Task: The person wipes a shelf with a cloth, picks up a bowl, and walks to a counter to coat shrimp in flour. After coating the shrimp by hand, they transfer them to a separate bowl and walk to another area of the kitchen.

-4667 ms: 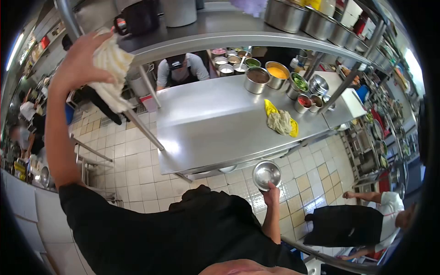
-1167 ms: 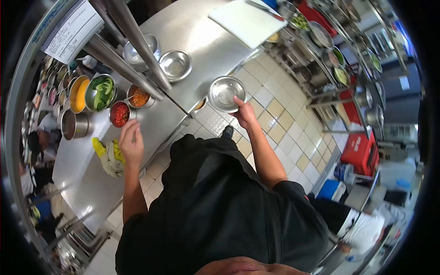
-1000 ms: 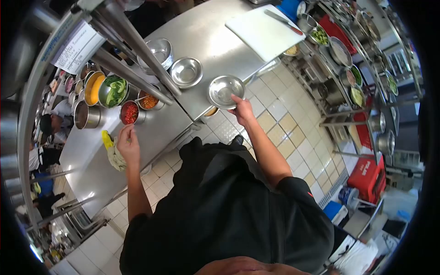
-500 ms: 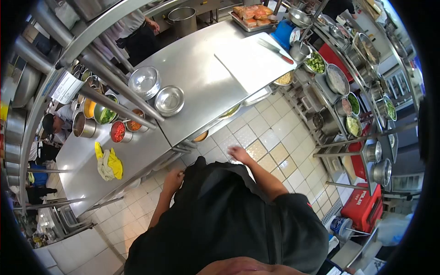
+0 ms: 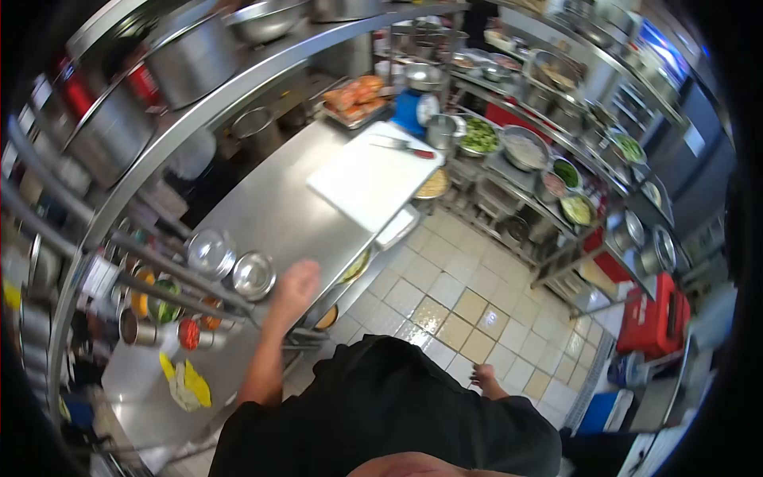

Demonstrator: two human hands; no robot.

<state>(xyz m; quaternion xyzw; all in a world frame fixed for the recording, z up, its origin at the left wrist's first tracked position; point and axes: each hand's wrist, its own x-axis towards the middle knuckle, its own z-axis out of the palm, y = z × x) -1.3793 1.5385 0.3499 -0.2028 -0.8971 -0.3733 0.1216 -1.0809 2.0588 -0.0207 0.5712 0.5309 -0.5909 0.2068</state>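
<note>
Head view: an empty left hand (image 5: 294,288), fingers blurred beyond telling, is raised beside a round steel bowl (image 5: 253,274) on the steel counter (image 5: 270,211); the right hand (image 5: 483,377), seemingly empty, is lowered.

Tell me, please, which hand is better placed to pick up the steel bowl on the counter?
Left. The left hand is raised over the counter edge, right beside the steel bowl. The right hand hangs low by the hip, over the floor tiles, far from the counter.

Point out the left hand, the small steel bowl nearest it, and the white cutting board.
left hand (image 5: 294,285), head view, on the back of the hand.
small steel bowl (image 5: 253,275), head view, on its inner bottom.
white cutting board (image 5: 369,176), head view, on its bare middle.
</note>
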